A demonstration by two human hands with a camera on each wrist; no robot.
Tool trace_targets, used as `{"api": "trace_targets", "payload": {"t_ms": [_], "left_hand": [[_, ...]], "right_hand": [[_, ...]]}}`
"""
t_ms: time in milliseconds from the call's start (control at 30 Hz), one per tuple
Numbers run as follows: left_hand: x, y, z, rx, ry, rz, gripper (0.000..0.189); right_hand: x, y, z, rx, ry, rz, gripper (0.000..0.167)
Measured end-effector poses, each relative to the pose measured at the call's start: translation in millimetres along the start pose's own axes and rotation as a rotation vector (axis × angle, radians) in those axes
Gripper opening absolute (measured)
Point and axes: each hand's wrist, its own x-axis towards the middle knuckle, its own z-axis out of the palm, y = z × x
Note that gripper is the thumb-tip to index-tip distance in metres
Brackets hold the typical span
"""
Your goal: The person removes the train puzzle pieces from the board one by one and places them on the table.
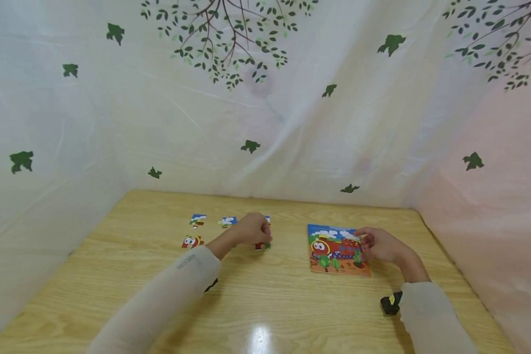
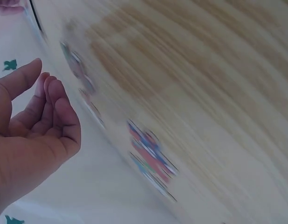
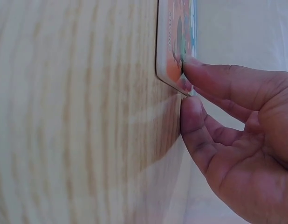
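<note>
A square picture puzzle board [image 1: 334,255], showing a red cartoon train under a blue sky, lies flat on the right side of the table. At its right edge is my right hand [image 1: 382,246]; in the right wrist view the thumb [image 3: 223,84] presses on the board's face while a fingertip meets its edge. My left hand [image 1: 250,228] hovers over loose puzzle pieces, fingers loosely bent, with nothing visible in them in the left wrist view. Pieces around it include a cloud piece [image 1: 227,221], a train-face piece [image 1: 192,241] and a red piece [image 1: 261,246], some partly hidden by the hand.
Another sky piece [image 1: 198,220] lies at the back left of the wooden table [image 1: 292,314]. A pale curtain [image 1: 194,142] with leaf prints surrounds the table's back and sides. A black wrist device [image 1: 390,304] sits by the right sleeve. The left wrist view is blurred.
</note>
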Motion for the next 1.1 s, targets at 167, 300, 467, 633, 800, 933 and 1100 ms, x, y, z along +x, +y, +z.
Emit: {"api": "trace_targets", "payload": {"t_ms": [167,300,467,633,800,933,1100], "left_hand": [[14.5,22.8,17.0,-0.057,-0.027,0.022,0.008],[25.6,38.6,34.8,-0.083,-0.045,0.038,0.013],[36.1,55.1,53.5,-0.087,-0.094,0.064,0.032],[45.6,69.9,65.4,-0.04,-0.125,0.12,0.041],[49.0,77.5,72.2,0.016,-0.172,0.115,0.051],[51.2,79.6,76.8,0.046,-0.173,0.077,0.056],[55.3,83.0,79.7,0.031,-0.16,0.011,0.053]], "right_hand": [[0.1,-0.3,0.9,0.0,0.0,0.013,0.068],[-0.2,-0.7,0.9,0.004,-0.001,0.011,0.068],[0.5,-0.4,1.7,-0.015,-0.005,0.005,0.067],[1.3,-0.6,1.3,-0.028,-0.006,-0.001,0.067],[2.0,-2.9,1.3,-0.028,-0.012,-0.007,0.067],[1.8,-5.0,2.1,-0.035,-0.015,-0.004,0.067],[1.5,-4.2,1.7,-0.051,-0.012,0.011,0.068]]}}
